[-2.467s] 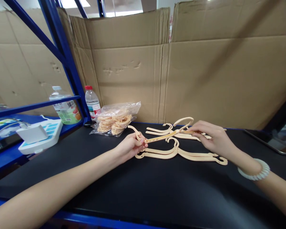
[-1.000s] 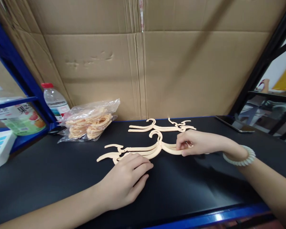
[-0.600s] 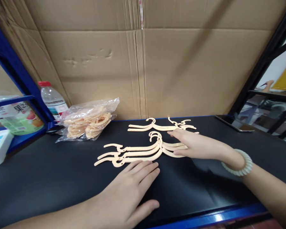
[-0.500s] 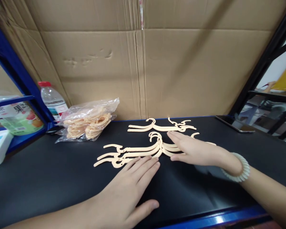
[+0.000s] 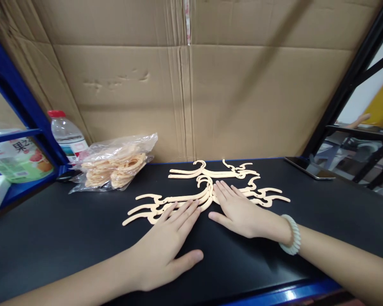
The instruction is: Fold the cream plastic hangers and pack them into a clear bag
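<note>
A stack of cream plastic hangers (image 5: pixel 147 209) lies flat on the black tabletop (image 5: pixel 67 238), hooks pointing away from me. My left hand (image 5: pixel 169 242) rests flat, fingers spread, with the fingertips on the stack's left arms. My right hand (image 5: pixel 239 210) lies flat too, its fingertips on the stack's middle just right of the hooks; a pale bead bracelet (image 5: pixel 292 234) is on that wrist. Neither hand grips anything. Behind the stack lies another cream hanger (image 5: pixel 210 172).
A clear bag of cream hanger parts (image 5: pixel 115 163) sits at the back left, next to a water bottle (image 5: pixel 65 134) and a blue rack post (image 5: pixel 25 93). Cardboard sheets (image 5: pixel 242 93) wall the back. A phone (image 5: pixel 308 168) lies at the right rear.
Both hands let go of the hanger they held, laid it on the near stack, then opened flat. My right hand slid left and nearer over the stack; my left stayed at the front.
</note>
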Motion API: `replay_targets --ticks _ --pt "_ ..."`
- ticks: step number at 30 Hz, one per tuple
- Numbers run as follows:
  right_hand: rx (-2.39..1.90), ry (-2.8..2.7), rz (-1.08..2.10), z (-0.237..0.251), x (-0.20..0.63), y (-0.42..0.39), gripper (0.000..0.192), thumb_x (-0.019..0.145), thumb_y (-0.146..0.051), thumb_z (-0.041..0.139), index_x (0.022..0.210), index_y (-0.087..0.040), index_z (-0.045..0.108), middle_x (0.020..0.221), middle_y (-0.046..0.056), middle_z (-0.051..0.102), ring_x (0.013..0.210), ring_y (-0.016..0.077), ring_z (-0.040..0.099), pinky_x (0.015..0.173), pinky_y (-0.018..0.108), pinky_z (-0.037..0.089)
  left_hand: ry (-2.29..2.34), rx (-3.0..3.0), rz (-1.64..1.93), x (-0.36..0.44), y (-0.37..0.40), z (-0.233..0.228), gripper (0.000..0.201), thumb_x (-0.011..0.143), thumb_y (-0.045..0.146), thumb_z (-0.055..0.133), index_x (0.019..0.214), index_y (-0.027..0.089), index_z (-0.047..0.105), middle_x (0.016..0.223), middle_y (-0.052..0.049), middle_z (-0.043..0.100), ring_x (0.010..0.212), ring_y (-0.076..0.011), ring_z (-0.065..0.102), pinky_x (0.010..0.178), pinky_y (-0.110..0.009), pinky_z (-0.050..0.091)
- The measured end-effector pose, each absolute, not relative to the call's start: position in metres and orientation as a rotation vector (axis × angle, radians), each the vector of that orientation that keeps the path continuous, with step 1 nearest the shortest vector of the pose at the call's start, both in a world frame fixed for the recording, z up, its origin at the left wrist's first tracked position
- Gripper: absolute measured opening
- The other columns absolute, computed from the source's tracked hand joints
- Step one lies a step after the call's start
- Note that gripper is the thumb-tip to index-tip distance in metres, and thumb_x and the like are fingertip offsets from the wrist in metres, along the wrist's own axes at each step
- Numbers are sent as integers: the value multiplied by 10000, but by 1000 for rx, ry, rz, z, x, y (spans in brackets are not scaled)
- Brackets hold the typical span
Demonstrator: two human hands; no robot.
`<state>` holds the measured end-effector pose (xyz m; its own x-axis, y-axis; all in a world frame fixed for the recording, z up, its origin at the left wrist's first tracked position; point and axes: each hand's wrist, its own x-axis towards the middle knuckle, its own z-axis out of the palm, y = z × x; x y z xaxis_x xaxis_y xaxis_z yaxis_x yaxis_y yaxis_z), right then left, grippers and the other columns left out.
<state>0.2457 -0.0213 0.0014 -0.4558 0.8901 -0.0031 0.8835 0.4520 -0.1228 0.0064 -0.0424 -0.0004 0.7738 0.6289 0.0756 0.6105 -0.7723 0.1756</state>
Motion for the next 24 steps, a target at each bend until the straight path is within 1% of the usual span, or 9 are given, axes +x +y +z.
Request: replay_targets --ticks 4,9,12,16,20,24 --pt "-1552 -2623 175 0 249 -14 830 928 -602 293 1472 18 205 1532 228 128 1423 346 80 1154 533 163 962 2819 92 6 -33 5 685 949 542 339 1513 221 118 1566 -83 128 1443 -288 127 1145 -560 162" --pt "-1542 -2626 166 -3 250 -10 839 926 -608 291 1472 22 197 1532 231 117 1424 348 71 1151 536 166 966 2815 63 4 -30 4 691 947 553 332 1513 221 114 1569 -77 102 1445 -292 104 1146 -565 148" --pt "-1532 -2635 175 -3 251 -8 848 927 -615 276 1472 28 184 1532 233 107 1424 351 70 1147 544 169 960 2817 80 3 -28 3 688 946 550 341 1512 223 125 1569 -77 109 1443 -295 112 1148 -564 140" --pt "-1496 -2611 190 -3 252 -7 848 919 -618 300 1469 20 212 1526 231 143 1422 354 88 1139 560 185 934 2813 134 4 -26 5 677 944 533 370 1510 234 147 1566 -73 144 1439 -296 140 1153 -552 143" --pt "-1509 -2623 178 -2 252 -8 844 925 -616 289 1473 18 197 1532 223 130 1425 344 77 1154 530 161 936 2817 144 4 -26 5 670 944 533 370 1509 251 145 1567 -64 148 1438 -295 148 1155 -544 152" --pt "-1539 -2641 173 1 251 -9 847 928 -622 271 1477 16 177 1538 217 112 1428 339 72 1158 514 156 957 2812 109 4 -27 5 671 946 544 350 1509 239 150 1568 -62 137 1442 -287 134 1156 -540 155"
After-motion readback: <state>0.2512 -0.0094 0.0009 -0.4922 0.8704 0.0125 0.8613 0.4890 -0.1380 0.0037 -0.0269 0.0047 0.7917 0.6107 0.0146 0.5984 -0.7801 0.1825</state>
